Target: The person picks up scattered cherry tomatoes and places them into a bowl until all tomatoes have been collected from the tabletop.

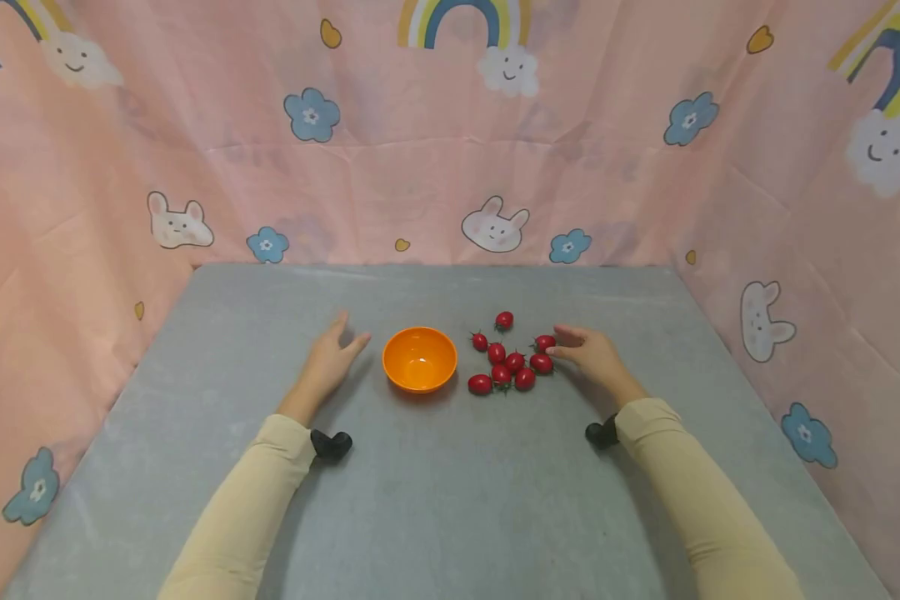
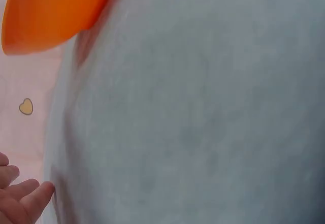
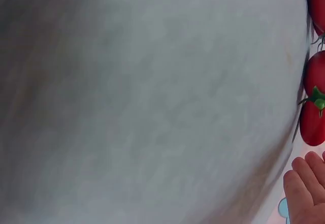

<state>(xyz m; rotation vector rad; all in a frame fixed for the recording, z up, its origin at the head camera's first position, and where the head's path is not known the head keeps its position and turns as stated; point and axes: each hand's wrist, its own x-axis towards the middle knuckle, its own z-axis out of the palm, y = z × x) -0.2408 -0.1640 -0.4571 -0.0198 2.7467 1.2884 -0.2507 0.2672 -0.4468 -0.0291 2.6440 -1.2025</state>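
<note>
An orange bowl (image 1: 420, 360) stands upright on the grey table, with nothing in it. To its right lie several red cherry tomatoes (image 1: 515, 362) with green stems, loosely clustered. My left hand (image 1: 327, 360) hovers left of the bowl, thumb and fingers spread and holding nothing; its fingers also show low in the left wrist view. On the other side, my right hand (image 1: 591, 354) reaches to the rightmost tomatoes, its fingertips right at the upper one (image 1: 544, 342) and its thumb just below. In the right wrist view its fingers (image 3: 299, 193) look extended beside tomatoes (image 3: 314, 122).
The grey table (image 1: 457, 500) reaches back to a pink curtain (image 1: 390, 183) printed with rainbows, rabbits and flowers, which also hangs along both sides. A black wrist mount shows at each cream sleeve (image 1: 251, 500).
</note>
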